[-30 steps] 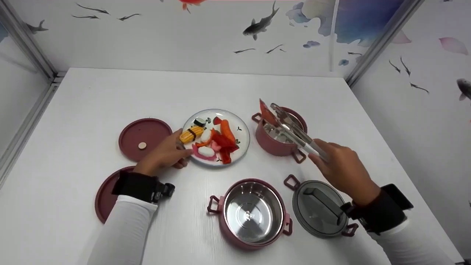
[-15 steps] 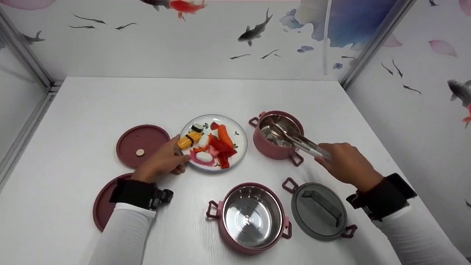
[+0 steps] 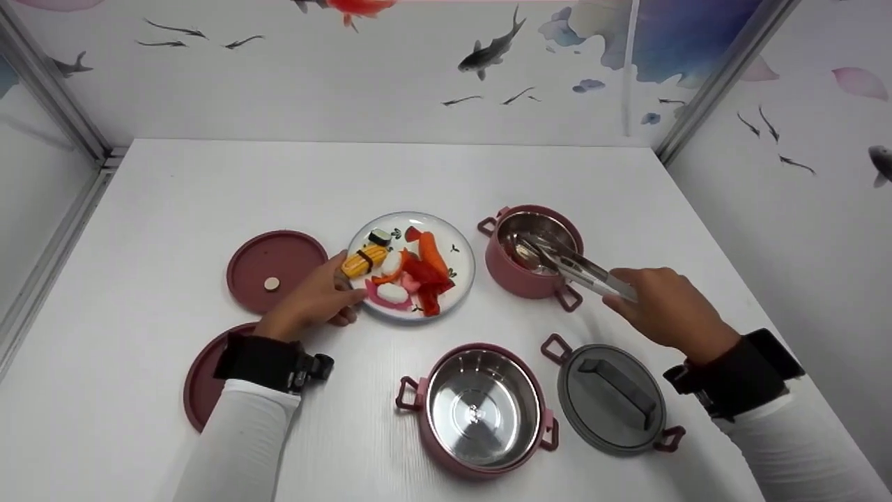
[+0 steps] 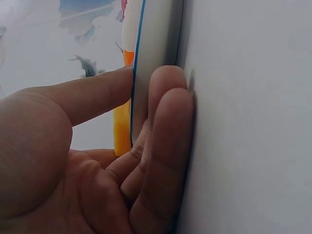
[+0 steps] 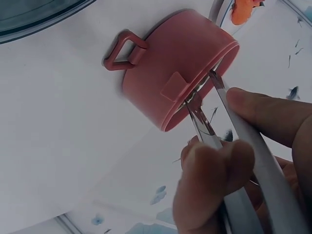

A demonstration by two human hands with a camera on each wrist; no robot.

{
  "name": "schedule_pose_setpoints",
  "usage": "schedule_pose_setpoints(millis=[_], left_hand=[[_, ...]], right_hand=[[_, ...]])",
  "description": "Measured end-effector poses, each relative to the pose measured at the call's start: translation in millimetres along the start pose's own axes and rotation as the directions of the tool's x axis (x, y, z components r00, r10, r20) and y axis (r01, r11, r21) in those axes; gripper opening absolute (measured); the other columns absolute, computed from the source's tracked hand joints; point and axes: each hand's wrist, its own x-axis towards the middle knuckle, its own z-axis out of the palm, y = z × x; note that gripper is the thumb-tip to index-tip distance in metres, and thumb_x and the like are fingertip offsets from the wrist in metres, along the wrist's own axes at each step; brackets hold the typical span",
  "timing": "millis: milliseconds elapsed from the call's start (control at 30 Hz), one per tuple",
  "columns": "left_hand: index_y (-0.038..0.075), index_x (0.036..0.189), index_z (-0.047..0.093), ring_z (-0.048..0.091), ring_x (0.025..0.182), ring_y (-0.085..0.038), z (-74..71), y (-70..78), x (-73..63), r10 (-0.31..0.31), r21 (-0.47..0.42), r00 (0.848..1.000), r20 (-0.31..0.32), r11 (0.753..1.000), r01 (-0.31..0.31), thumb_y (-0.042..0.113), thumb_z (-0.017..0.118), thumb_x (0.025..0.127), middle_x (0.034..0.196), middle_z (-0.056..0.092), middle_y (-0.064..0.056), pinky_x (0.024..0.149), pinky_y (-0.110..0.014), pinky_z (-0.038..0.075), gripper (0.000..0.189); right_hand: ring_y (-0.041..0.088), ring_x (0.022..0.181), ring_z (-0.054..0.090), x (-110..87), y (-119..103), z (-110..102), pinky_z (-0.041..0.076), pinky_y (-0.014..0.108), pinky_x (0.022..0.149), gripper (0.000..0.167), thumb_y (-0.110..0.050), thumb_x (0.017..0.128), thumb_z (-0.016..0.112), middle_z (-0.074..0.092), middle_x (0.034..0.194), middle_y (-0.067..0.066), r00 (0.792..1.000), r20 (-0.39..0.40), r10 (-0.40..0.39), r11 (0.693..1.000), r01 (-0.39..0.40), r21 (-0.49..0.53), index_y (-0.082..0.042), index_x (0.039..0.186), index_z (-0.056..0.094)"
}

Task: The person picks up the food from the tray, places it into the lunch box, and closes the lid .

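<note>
My left hand grips the near-left rim of a white plate, thumb on the edge and fingers against its underside. Toy food lies on the plate: a carrot, a yellow piece with a black band, red pieces and white pieces. My right hand holds metal tongs by their handles. The tongs' tips reach down into the small dark-pink pot, seen tilted in the right wrist view. A reddish patch shows inside beside the tips, partly hidden.
A second pot with a steel interior stands in front. To its right lies a grey lid with a bar handle. Two dark-red round discs lie on the left, the farther bearing a small beige piece. Printed walls border the table.
The tongs, which held a red-orange piece above the small pot's rim, have gone down into the pot. My left hand keeps its place at the plate.
</note>
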Motion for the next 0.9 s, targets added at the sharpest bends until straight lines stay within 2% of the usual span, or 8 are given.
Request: schedule_pose_setpoints(millis=[100,233,333,433,600,733,900], left_hand=[[0.022,0.163,0.007,0.065,0.066,-0.017,0.4,-0.7,-0.5,-0.011,-0.003,1.000,0.004,1.000,0.011,0.019,0.064,0.099,0.094,0.063,-0.014,0.062,-0.027,0.058,0.086],[0.025,0.163,0.008,0.065,0.066,-0.018,-0.5,1.4,0.0,-0.004,0.000,1.000,-0.002,1.000,0.004,0.019,0.064,0.098,0.092,0.064,-0.014,0.062,-0.028,0.058,0.085],[0.026,0.162,0.009,0.065,0.066,-0.019,-1.0,2.5,0.7,0.000,-0.005,1.000,-0.001,1.000,0.000,0.019,0.064,0.098,0.093,0.064,-0.014,0.062,-0.029,0.058,0.085],[0.026,0.163,0.009,0.065,0.067,-0.019,-0.7,1.3,0.9,-0.007,-0.011,1.000,0.003,1.000,0.007,0.019,0.064,0.098,0.095,0.063,-0.014,0.063,-0.029,0.059,0.085],[0.023,0.163,0.007,0.065,0.068,-0.019,1.1,-2.5,-1.3,-0.013,-0.023,1.000,-0.009,1.000,0.013,0.019,0.065,0.098,0.096,0.062,-0.014,0.064,-0.029,0.059,0.087],[0.023,0.163,0.006,0.065,0.068,-0.019,-0.1,-3.1,-2.3,-0.029,-0.022,1.000,-0.004,0.999,0.029,0.018,0.064,0.098,0.096,0.061,-0.013,0.064,-0.029,0.059,0.087],[0.024,0.163,0.008,0.065,0.067,-0.018,0.7,-3.6,1.7,-0.006,-0.020,1.000,0.002,1.000,0.006,0.019,0.064,0.099,0.094,0.062,-0.013,0.062,-0.027,0.058,0.085]], right_hand=[[0.017,0.063,0.052,-2.6,-1.2,-2.7,0.041,0.031,0.055,0.020,-0.019,0.095,0.067,0.062,0.075,0.004,1.000,-0.012,0.007,1.000,-0.007,0.010,-0.005,0.109,0.068],[0.017,0.064,0.052,-3.7,-9.7,-6.7,0.041,0.030,0.055,0.026,-0.019,0.095,0.067,0.066,0.081,0.008,0.997,-0.072,0.000,0.999,0.003,0.036,-0.003,0.115,0.068],[0.017,0.065,0.053,-1.5,-22.6,-6.2,0.043,0.030,0.057,0.032,-0.021,0.095,0.066,0.069,0.087,0.010,0.993,-0.114,-0.017,0.998,0.025,0.065,-0.001,0.120,0.068],[0.015,0.065,0.053,3.7,-39.4,-1.8,0.044,0.029,0.058,0.028,-0.022,0.095,0.066,0.068,0.084,0.006,0.990,-0.134,-0.050,0.992,0.065,0.107,-0.004,0.117,0.070],[0.012,0.063,0.051,17.0,-64.9,12.7,0.046,0.028,0.061,0.034,-0.022,0.091,0.066,0.064,0.077,0.002,0.992,-0.076,-0.098,0.982,0.109,0.156,-0.002,0.120,0.069],[0.015,0.067,0.054,29.1,-76.1,24.7,0.049,0.034,0.066,0.039,-0.027,0.091,0.065,0.063,0.077,0.001,0.995,-0.006,-0.095,0.988,0.095,0.120,-0.002,0.120,0.067],[0.019,0.067,0.055,39.9,-78.4,35.8,0.051,0.040,0.065,0.034,-0.029,0.092,0.065,0.062,0.075,0.002,0.997,-0.021,-0.069,0.995,0.071,0.073,-0.004,0.115,0.068]])
